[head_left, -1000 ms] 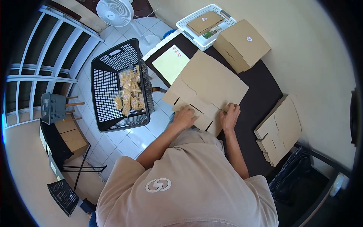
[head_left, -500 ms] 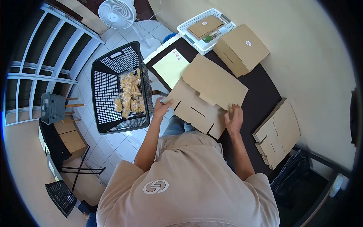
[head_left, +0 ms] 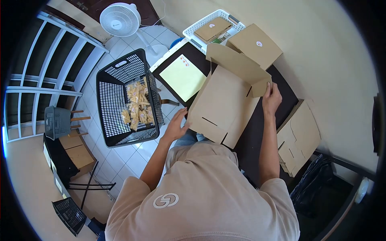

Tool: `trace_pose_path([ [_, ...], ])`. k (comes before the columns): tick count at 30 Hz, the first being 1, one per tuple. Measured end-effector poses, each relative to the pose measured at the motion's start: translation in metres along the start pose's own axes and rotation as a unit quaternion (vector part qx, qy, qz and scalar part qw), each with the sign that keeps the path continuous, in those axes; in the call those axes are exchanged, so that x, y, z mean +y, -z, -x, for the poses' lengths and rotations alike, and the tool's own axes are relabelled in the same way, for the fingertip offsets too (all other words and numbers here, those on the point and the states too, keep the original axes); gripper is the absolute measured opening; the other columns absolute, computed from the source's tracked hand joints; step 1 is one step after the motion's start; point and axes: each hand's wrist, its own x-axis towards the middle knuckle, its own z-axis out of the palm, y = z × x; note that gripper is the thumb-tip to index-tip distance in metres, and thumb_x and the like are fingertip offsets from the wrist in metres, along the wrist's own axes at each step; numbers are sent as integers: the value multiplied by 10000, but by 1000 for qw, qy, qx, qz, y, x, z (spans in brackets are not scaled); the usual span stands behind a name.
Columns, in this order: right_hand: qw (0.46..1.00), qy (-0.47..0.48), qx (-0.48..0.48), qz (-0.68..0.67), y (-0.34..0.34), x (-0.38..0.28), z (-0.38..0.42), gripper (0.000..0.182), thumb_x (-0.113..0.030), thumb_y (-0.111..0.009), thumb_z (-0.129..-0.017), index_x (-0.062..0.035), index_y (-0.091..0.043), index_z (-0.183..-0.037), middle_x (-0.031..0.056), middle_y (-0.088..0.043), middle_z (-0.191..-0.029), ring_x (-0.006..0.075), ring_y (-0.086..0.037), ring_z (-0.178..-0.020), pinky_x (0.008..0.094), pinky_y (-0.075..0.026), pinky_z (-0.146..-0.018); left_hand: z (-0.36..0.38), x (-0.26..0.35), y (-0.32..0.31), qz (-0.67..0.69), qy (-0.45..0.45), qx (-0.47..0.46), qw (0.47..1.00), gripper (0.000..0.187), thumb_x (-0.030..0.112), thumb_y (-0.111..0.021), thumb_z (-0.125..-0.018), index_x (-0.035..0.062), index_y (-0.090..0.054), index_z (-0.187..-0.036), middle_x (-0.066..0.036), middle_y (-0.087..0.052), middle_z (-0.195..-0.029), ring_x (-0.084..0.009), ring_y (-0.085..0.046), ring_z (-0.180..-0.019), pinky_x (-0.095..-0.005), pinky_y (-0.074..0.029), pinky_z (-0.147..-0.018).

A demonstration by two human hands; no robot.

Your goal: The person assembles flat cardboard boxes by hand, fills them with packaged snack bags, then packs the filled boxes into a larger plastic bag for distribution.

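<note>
A partly unfolded brown cardboard box (head_left: pixel 227 94) lies on the dark table in front of me, its lid panel raised at the far side. Slots show in its near flap. Pinched in my right hand (head_left: pixel 272 98) is the upper right corner of the box, by a raised flap. My left hand (head_left: pixel 175 126) rests against the box's near left corner, fingers stretched out and thumb apart. Whether its fingertips reach under the cardboard is hidden.
Flat folded boxes (head_left: pixel 299 138) lie at the right. A closed box (head_left: pixel 257 46) and a white basket (head_left: pixel 211 18) stand at the back. Left are a pale yellow sticker sheet (head_left: pixel 183 78) and a black basket (head_left: pixel 120 138) holding snack packets (head_left: pixel 137 102). A fan (head_left: pixel 120 20) stands behind.
The box's lid panel has swung up and away from the base, opening the interior. My right hand moved up and right with the flap corner. My left hand loosened and slid slightly down.
</note>
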Motion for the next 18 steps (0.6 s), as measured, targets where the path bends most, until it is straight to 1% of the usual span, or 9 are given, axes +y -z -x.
trace_pose_path([
  [1, 1000, -10, -4, 8, -4, -3, -3, 168, -144, -568, -942, -4, -572, -849, 196, -604, -742, 378, -600, -668, 415, -471, -585, -5, 1, -1, 26, 38, -97, 994, 703, 328, -660, -862, -12, -373, -1407, -216, -311, -1512, -349, -258, -1425, -467, -220, -1160],
  [2, 1000, -11, -4, 8, -6, -2, -5, 168, -144, -568, -942, -4, -572, -849, 196, -604, -742, 378, -600, -668, 415, -471, -585, -10, 3, -4, 26, 38, -98, 994, 703, 328, -660, -862, -12, -373, -1407, -216, -311, -1512, -349, -258, -1425, -467, -220, -1160],
  [4, 999, -17, -12, 42, -9, -2, -10, 207, -138, -561, -944, 0, -521, -796, 200, -581, -707, 390, -583, -638, 439, -451, -564, -25, 19, -10, -49, 44, -181, 981, 834, 496, -584, -891, -14, -269, -1470, -223, -218, -1550, -349, -191, -1450, -498, -164, -1167],
  [5, 999, -17, -12, 42, -8, -1, -11, 207, -138, -561, -944, 0, -521, -796, 200, -581, -707, 390, -583, -638, 439, -451, -564, -33, 17, -18, -74, 33, -199, 977, 883, 590, -460, -920, -35, -203, -1488, -222, -171, -1565, -344, -147, -1461, -520, -120, -1169],
  [6, 999, -18, -11, 34, -8, 0, -12, 216, -140, -561, -943, 2, -509, -788, 205, -574, -698, 400, -575, -634, 445, -443, -558, -42, 15, -26, -74, 32, -199, 977, 883, 590, -460, -920, -35, -203, -1488, -222, -171, -1565, -344, -147, -1461, -520, -120, -1169],
  [8, 999, -20, -9, 27, -6, 3, -13, 227, -141, -562, -942, 4, -496, -780, 210, -567, -689, 410, -566, -630, 451, -436, -552, -61, 12, -42, -161, 22, -206, 965, 878, 625, -338, -945, -44, -179, -1491, -221, -162, -1566, -323, -139, -1465, -490, -89, -1181],
  [11, 999, -6, -15, 43, -3, 7, -14, 222, -143, -565, -939, 5, -496, -788, 222, -558, -683, 428, -561, -645, 455, -431, -555, -100, 14, -63, -234, 16, -193, 953, 856, 602, -306, -962, -78, -204, -1471, -252, -161, -1557, -349, -162, -1456, -497, -111, -1175],
  [16, 998, -27, -34, 42, -2, 6, -17, 221, -141, -559, -937, 5, -484, -788, 239, -549, -688, 437, -561, -659, 462, -427, -563, -184, 26, -81, -266, 9, -203, 943, 887, 635, -292, -948, -72, -200, -1475, -254, -138, -1561, -347, -141, -1460, -494, -111, -1175],
  [18, 998, -30, -35, 47, -3, 6, -15, 222, -141, -561, -936, 5, -484, -787, 238, -552, -688, 437, -563, -661, 464, -427, -563, -193, 30, -85, -285, 16, -209, 935, 896, 642, -294, -944, -72, -197, -1476, -251, -133, -1563, -347, -132, -1463, -495, -111, -1175],
])
